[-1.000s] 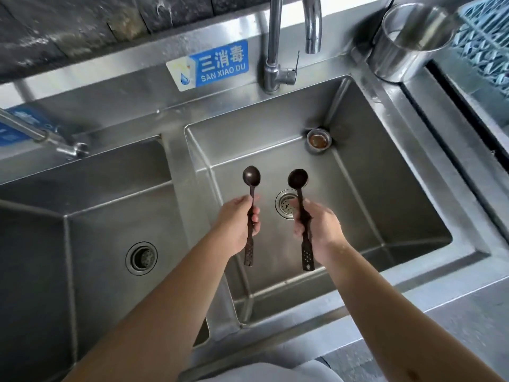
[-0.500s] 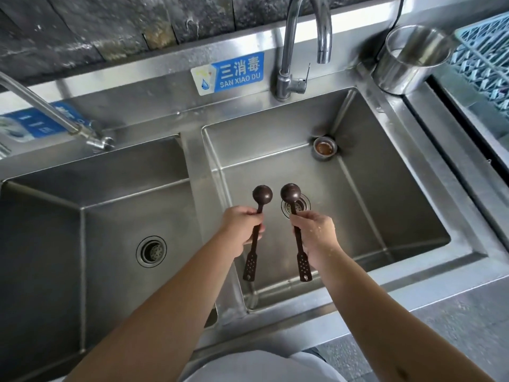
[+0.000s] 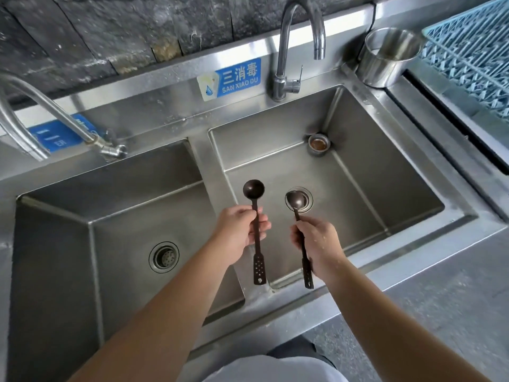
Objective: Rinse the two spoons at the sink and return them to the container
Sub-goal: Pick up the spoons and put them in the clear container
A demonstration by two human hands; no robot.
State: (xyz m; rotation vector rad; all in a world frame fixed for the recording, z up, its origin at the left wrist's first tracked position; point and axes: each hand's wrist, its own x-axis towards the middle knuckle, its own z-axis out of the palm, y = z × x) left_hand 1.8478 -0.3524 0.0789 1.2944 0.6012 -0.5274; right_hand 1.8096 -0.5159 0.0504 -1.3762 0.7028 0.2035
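My left hand (image 3: 242, 230) grips the handle of a dark brown spoon (image 3: 253, 188), bowl pointing away, over the divider between the two basins. In my right hand (image 3: 316, 241) is a second dark spoon (image 3: 296, 200), its bowl above the drain of the right basin (image 3: 385, 188). Both perforated handle ends stick out below the fists. The spoons are apart. The steel container (image 3: 385, 62) stands empty-looking at the back right corner of the counter. The chrome tap (image 3: 292, 42) over the right basin shows no running water.
A left basin (image 3: 68, 244) with its own drain (image 3: 164, 257) lies beside the right one, with a second tap (image 3: 55, 117) above it. A small metal cup (image 3: 319, 143) sits in the right basin's far corner. A blue plastic rack (image 3: 473, 59) fills the far right.
The view has tilted up and right, showing more wall and tap. My hands have moved a little apart, and the right spoon's bowl now sits over the drain.
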